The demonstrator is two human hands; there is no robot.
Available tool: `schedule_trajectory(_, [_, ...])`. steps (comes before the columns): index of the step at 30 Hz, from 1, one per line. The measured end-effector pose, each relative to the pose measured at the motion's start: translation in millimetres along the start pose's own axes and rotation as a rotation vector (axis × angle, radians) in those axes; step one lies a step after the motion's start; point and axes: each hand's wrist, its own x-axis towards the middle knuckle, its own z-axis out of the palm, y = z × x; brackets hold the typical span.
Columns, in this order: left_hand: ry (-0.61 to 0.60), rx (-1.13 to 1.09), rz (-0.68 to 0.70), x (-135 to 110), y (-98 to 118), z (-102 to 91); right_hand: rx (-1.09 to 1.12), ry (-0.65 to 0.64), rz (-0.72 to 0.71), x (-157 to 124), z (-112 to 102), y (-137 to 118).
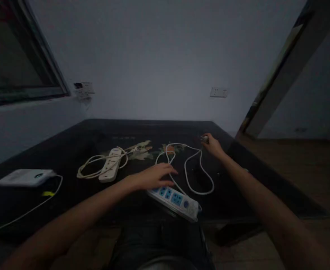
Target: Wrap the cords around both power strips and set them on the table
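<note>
A white power strip [176,199] with blue sockets lies at the near edge of the dark table [69,150]. My left hand [153,177] rests flat on the strip's far end, fingers spread. The strip's white cable [194,170] loops across the table to its plug [204,139], which my right hand [214,146] grips at the far right of the table.
A second cream power strip [110,168] with its coiled cable lies left of centre. A flat white device [26,177] with a thin cable sits at the left edge. Wall sockets [218,92] are on the wall behind. Wooden floor lies to the right.
</note>
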Motion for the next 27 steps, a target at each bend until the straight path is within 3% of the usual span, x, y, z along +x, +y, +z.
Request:
schedule_trajectory(3, [-0.107,-0.006,0.091,-15.1,6.5,16.8,0.039,-0.008,0.024,-7.2,-1.7,6.7])
schedule_trajectory(6, [-0.133,0.008,0.089,-23.4,6.4,29.0,0.123,-0.034,0.023,-16.7,-2.4,4.1])
schedule_trajectory(12, [-0.100,0.135,0.028,-20.3,0.1,42.7,0.354,-0.056,-0.050,-50.2,-18.3,-39.7])
schedule_trajectory(15, [-0.069,0.167,-0.011,-17.8,-0.8,46.2,0.629,-0.036,-0.117,-65.3,-43.1,-64.4])
schedule_trajectory(17, [-0.052,0.182,-0.047,-17.2,-1.6,46.9,0.697,-0.043,-0.145,-69.2,-65.3,-75.5])
schedule_trajectory(23, [-0.031,0.221,-0.157,-19.7,-10.9,44.1,0.568,-0.073,-0.292,-67.3,-130.7,-104.8])
schedule_trajectory(27, [0.003,0.253,-0.280,-24.7,-24.5,40.9,0.569,-0.013,-0.278,-79.9,-149.8,-142.4])
